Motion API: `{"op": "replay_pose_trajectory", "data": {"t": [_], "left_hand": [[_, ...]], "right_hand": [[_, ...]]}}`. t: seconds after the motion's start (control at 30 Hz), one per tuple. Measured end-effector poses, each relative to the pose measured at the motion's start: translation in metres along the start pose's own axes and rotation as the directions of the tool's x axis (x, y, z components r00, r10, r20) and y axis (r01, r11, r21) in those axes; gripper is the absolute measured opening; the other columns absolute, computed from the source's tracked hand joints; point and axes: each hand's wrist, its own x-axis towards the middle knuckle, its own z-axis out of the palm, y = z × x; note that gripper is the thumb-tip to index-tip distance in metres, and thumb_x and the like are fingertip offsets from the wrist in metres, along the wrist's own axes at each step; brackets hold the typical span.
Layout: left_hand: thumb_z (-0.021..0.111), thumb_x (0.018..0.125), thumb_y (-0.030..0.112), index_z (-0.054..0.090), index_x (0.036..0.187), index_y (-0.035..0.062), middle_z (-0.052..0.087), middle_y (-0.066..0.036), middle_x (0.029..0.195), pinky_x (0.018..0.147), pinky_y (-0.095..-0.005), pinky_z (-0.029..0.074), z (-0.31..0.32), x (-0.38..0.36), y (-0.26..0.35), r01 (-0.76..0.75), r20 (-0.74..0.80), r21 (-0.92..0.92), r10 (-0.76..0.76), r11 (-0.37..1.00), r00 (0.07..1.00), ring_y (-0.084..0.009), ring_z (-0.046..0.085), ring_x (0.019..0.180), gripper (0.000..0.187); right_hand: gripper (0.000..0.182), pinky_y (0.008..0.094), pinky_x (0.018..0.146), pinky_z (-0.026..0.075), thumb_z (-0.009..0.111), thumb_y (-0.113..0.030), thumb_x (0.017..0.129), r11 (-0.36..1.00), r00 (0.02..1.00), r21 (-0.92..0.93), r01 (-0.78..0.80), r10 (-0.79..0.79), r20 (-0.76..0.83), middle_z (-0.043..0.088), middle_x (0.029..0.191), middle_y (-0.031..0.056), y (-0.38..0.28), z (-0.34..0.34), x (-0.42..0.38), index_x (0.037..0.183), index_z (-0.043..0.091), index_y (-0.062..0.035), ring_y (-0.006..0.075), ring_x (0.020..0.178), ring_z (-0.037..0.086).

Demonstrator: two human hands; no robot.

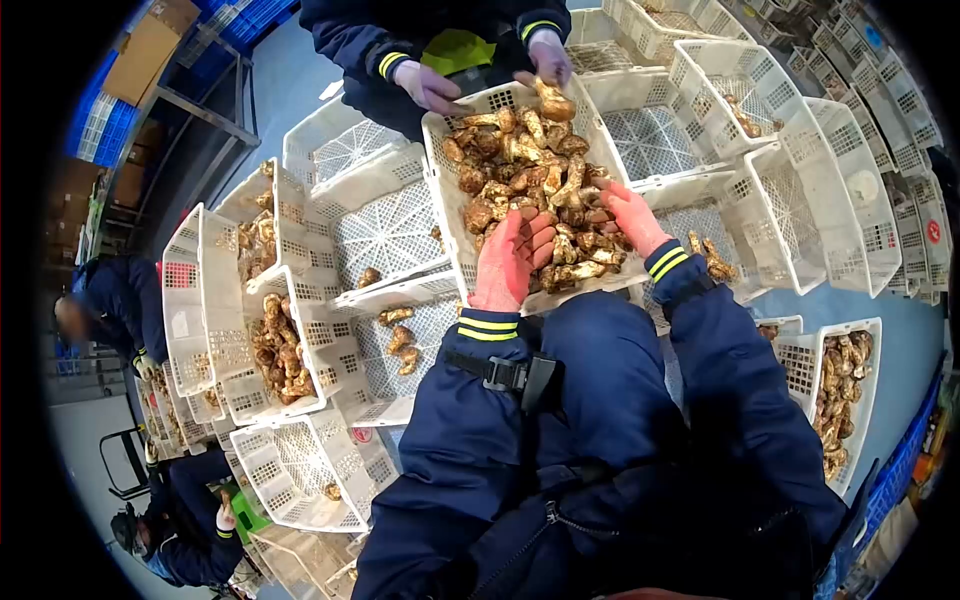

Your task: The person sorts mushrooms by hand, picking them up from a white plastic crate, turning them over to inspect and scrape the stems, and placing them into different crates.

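A white perforated crate (449, 215) in front of me is heaped with brown-and-pale mushrooms (530, 150) with thick stems. My left hand (508, 262), in a pink glove, lies at the crate's near left, palm turned up and fingers loosely spread beside the mushrooms; it holds nothing. On the right side of the heap, my right hand (630, 217), also pink-gloved, reaches in with thumb and fingers apart. Its fingertips are partly hidden among the mushrooms, and no mushroom is plainly gripped.
Opposite, a person in lilac gloves holds a mushroom (552, 101) above the same crate. White crates stand all around, such as one with few mushrooms (398, 340) at left and a full one (845, 385) at right. Other people (190, 530) work at far left.
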Motion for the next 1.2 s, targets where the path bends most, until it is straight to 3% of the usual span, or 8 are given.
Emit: {"op": "replay_pose_trajectory", "data": {"t": [0.07,0.23,0.37,0.43,0.6,0.83,1.07,1.2], "left_hand": [[0.048,0.09,0.038,0.047,0.116,0.0005,0.053,-0.015,0.112,0.089,-0.0374,0.042,0.003,0.0,0.0,0.005,0.007,0.04,-0.005,0.999,1.0,-0.027,0.052,0.103,0.045],[0.048,0.09,0.039,0.046,0.117,-0.002,0.053,-0.018,0.115,0.089,-0.0381,0.043,0.004,-0.003,-0.001,0.001,0.037,0.129,-0.006,0.992,0.999,-0.0281,0.053,0.105,0.049],[0.049,0.09,0.037,0.047,0.115,-0.0021,0.056,-0.017,0.11,0.087,-0.0371,0.044,0.002,-0.001,-0.003,-0.019,-0.019,0.123,0.022,0.992,1.0,-0.0268,0.055,0.1,0.046],[0.049,0.09,0.036,0.048,0.114,-0.0021,0.056,-0.017,0.11,0.086,-0.0368,0.044,0.0,0.001,-0.004,-0.022,-0.031,0.098,0.025,0.995,0.999,-0.0265,0.055,0.099,0.046],[0.049,0.09,0.036,0.047,0.115,-0.0018,0.056,-0.016,0.11,0.086,-0.0361,0.044,0.004,0.0,-0.001,-0.016,-0.026,0.078,0.018,0.997,0.999,-0.0264,0.055,0.099,0.045],[0.048,0.09,0.036,0.048,0.116,-0.0001,0.056,-0.015,0.11,0.086,-0.0355,0.043,0.002,-0.001,-0.001,-0.013,-0.015,0.076,0.014,0.997,1.0,-0.0254,0.055,0.099,0.045],[0.046,0.091,0.035,0.049,0.113,-0.0006,0.057,-0.014,0.107,0.083,-0.0348,0.046,0.007,0.0,0.001,-0.013,-0.008,0.124,0.014,0.992,1.0,-0.0227,0.057,0.094,0.042],[0.045,0.091,0.035,0.05,0.113,-0.0004,0.057,-0.014,0.107,0.084,-0.0345,0.046,0.008,-0.001,0.0,-0.014,0.009,0.147,0.013,0.989,1.0,-0.0226,0.056,0.094,0.042]], "right_hand": [[0.041,0.0231,0.065,0.046,0.043,-0.02,0.092,0.956,0.998,0.294,-0.008,-0.012,0.064,0.058,0.111,0.0082,-0.01,0.002,-0.006,0.13,0.04,-0.0066,0.0157,0.085,0.06],[0.039,0.0232,0.068,0.047,0.042,-0.018,0.092,0.954,0.977,0.274,0.12,-0.163,0.138,0.057,0.113,0.0088,-0.036,0.014,-0.024,0.128,0.041,-0.0026,0.0152,0.088,0.059],[0.038,0.0248,0.066,0.047,0.046,-0.022,0.09,0.988,0.994,0.109,0.113,-0.113,-0.004,0.06,0.103,0.0079,-0.027,0.007,-0.017,0.123,0.045,-0.0029,0.0136,0.082,0.059],[0.038,0.0257,0.066,0.046,0.051,-0.023,0.085,0.867,0.959,-0.495,0.065,-0.191,-0.21,0.061,0.093,0.0112,-0.03,-0.001,-0.016,0.118,0.05,-0.004,0.0124,0.079,0.059],[0.039,0.0382,0.082,0.043,0.053,-0.033,0.08,0.727,0.96,-0.678,0.103,-0.251,-0.124,0.059,0.104,0.0168,-0.011,-0.004,0.004,0.113,0.055,-0.0114,0.0323,0.094,0.057],[0.036,0.0399,0.086,0.041,0.055,-0.03,0.08,0.452,0.872,-0.84,0.299,-0.488,0.047,0.051,0.109,0.0205,0.014,0.015,0.024,0.112,0.056,-0.0123,0.0355,0.099,0.051],[0.038,0.041,0.087,0.044,0.057,-0.033,0.078,0.255,0.909,-0.953,0.163,-0.414,0.045,0.043,0.124,0.0132,0.015,0.03,0.038,0.114,0.055,-0.0251,0.0323,0.104,0.051],[0.037,0.0389,0.087,0.044,0.057,-0.031,0.079,0.224,0.949,-0.971,0.079,-0.316,0.005,0.043,0.123,0.0144,0.03,0.028,0.05,0.113,0.055,-0.0173,0.0305,0.105,0.051]]}}
